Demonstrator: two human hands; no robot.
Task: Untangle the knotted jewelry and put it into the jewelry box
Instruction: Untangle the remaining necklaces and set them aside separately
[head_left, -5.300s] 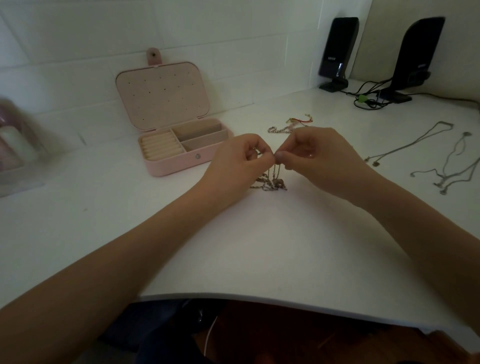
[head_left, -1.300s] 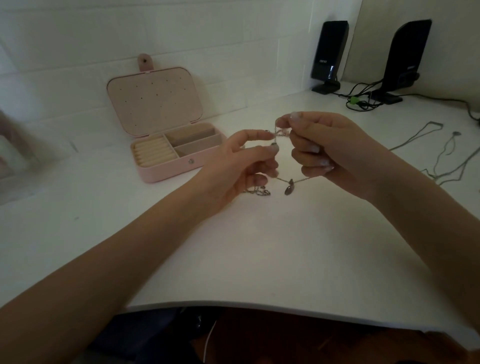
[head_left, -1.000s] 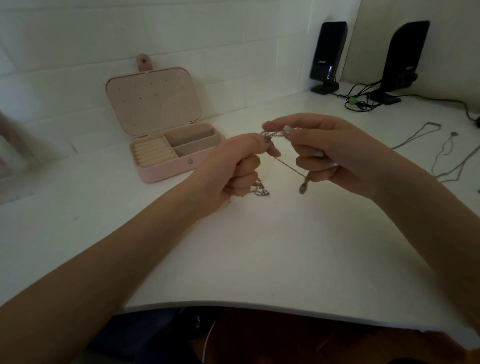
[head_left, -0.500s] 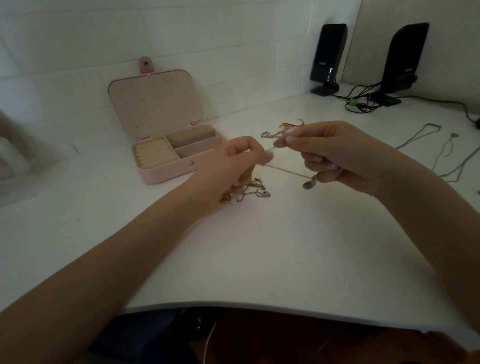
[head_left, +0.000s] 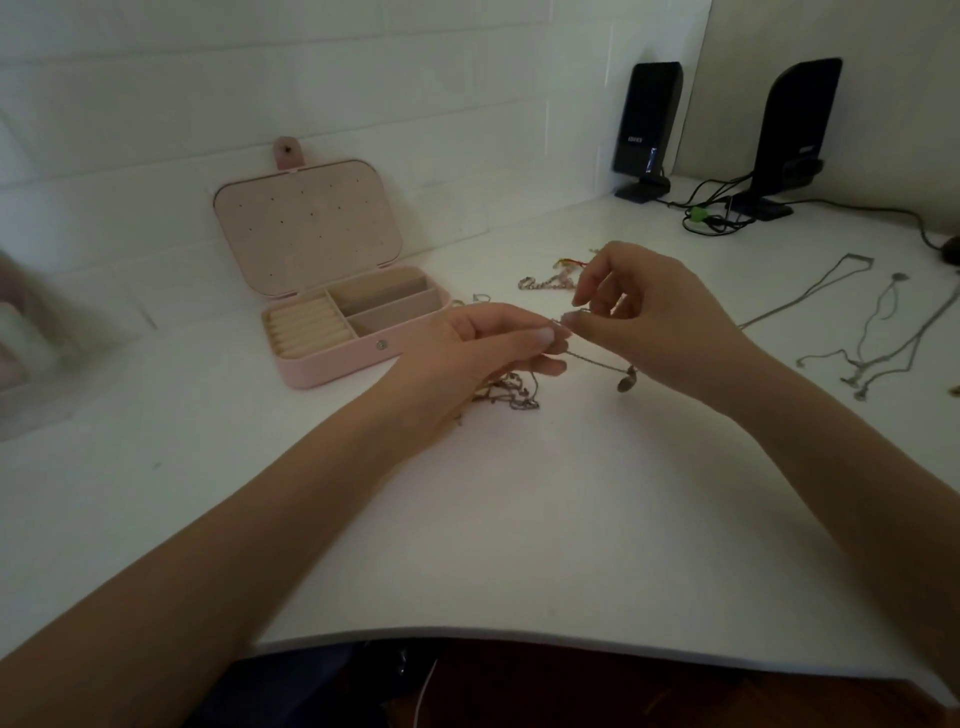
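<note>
Both hands have dropped lower; left hand (head_left: 483, 348) and right hand (head_left: 644, 317) fingertips pinch the chain (head_left: 592, 358), knot unfinished.

Bare forearms, unadorned hands (head_left: 545, 338)

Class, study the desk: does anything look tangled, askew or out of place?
Yes: the knotted chains bunched beneath the left hand are snarled together, unlike the necklaces spread out at right. The jewelry box stands open.
</note>
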